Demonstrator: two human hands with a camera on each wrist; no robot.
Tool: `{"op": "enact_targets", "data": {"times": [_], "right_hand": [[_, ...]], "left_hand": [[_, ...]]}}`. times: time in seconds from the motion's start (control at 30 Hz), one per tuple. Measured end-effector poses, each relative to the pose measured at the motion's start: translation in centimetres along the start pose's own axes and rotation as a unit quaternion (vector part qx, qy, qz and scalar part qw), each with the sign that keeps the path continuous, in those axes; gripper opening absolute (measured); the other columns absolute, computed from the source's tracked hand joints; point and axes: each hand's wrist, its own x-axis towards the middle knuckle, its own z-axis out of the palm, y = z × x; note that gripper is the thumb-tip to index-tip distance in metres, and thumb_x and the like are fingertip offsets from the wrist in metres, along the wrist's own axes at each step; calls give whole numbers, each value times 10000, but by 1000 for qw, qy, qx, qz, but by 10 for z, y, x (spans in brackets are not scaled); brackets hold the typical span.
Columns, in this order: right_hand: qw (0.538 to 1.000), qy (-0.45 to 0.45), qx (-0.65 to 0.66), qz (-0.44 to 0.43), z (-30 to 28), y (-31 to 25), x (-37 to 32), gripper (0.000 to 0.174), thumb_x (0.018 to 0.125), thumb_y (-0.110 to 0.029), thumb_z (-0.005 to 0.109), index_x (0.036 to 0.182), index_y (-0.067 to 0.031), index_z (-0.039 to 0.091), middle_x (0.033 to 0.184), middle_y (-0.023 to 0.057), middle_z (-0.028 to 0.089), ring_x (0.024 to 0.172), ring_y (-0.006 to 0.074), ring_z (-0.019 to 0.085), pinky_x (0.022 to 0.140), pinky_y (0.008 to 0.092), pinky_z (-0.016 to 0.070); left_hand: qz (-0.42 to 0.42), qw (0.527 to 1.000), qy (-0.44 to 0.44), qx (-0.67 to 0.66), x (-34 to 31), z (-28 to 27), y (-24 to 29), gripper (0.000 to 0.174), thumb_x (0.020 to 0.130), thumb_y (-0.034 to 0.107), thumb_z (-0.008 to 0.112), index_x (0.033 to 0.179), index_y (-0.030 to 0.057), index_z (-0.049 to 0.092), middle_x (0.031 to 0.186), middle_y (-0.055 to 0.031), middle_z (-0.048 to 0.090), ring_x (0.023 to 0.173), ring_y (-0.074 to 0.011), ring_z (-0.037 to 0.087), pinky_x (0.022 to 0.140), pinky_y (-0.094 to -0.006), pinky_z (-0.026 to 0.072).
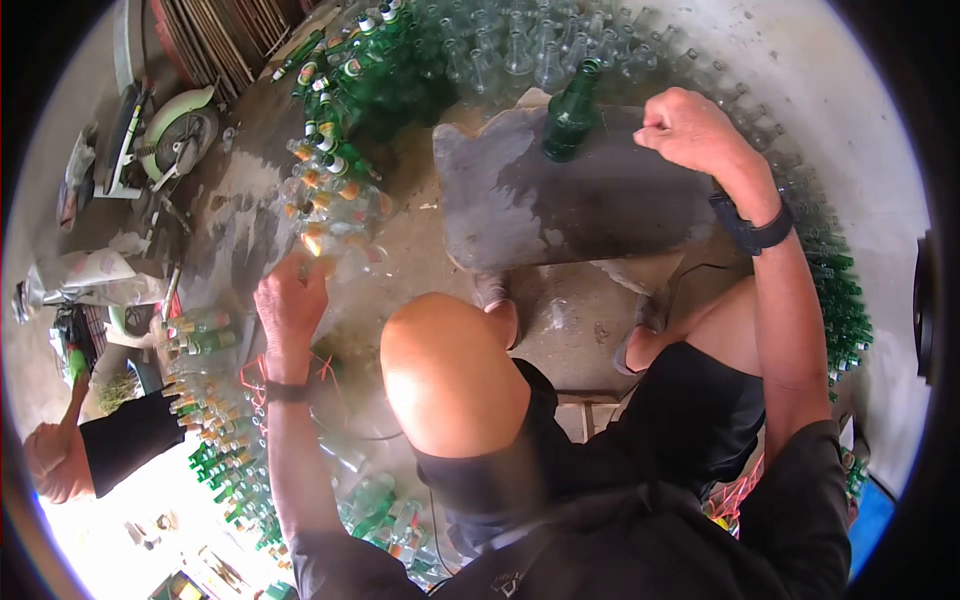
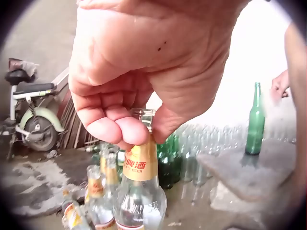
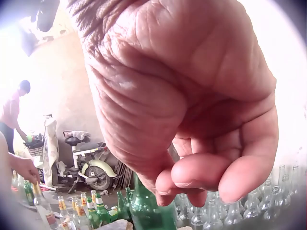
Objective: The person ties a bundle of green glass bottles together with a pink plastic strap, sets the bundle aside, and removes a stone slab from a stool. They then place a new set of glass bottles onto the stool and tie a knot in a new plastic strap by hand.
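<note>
My left hand (image 1: 292, 300) pinches the neck of a clear glass beer bottle (image 2: 140, 199) between thumb and fingers. A yellow label with red lettering wraps the bottle's neck just under my fingertips. Several similar bottles with yellow neck labels (image 2: 96, 189) stand close beside it. My right hand (image 1: 695, 130) is raised over the right part of a grey board (image 1: 610, 210), its fingers curled in and nothing seen in them. Left of that hand, apart from it in the head view, a green glass bottle (image 1: 572, 115) stands upright on the board.
Rows of clear bottles (image 1: 520, 50) fill the floor behind the board, with green bottles (image 1: 835, 290) along the right wall. More bottles (image 1: 225, 440) stand at the left. A scooter (image 1: 170, 140) and another person (image 1: 60, 460) are farther left. My knee (image 1: 455, 370) lies between my arms.
</note>
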Motion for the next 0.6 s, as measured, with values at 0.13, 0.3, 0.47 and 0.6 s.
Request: {"op": "enact_targets", "data": {"times": [0.13,0.3,0.47,0.6], "right_hand": [[999,34,23,-29,-3,-18,-9,252,829,-243,782,867,-7,701,732,146,654,688,287,650,657,409,506],[977,173,113,-47,13,-28,2,534,828,-351,820,1250,-75,644,741,93,638,678,241,631,661,386,511],[962,218,145,-75,37,-32,27,564,802,-387,847,1219,-62,649,749,107,647,659,267,630,624,407,505],[965,199,150,-88,48,-29,43,396,810,-360,829,938,-25,661,688,130,631,644,306,634,612,416,499]], "left_hand": [[53,997,4,-55,9,-48,54,224,854,282,730,936,74,746,714,-162,705,690,-383,704,658,-436,553],[111,991,-1,-80,38,-77,114,264,833,290,737,959,59,754,708,-169,705,690,-375,711,688,-435,557],[178,982,14,-67,77,-74,171,279,826,287,744,953,40,773,705,-159,683,646,-284,681,630,-386,523],[246,968,24,-35,106,-51,209,313,808,308,723,921,19,765,835,-209,718,820,-384,705,774,-462,556]]}}
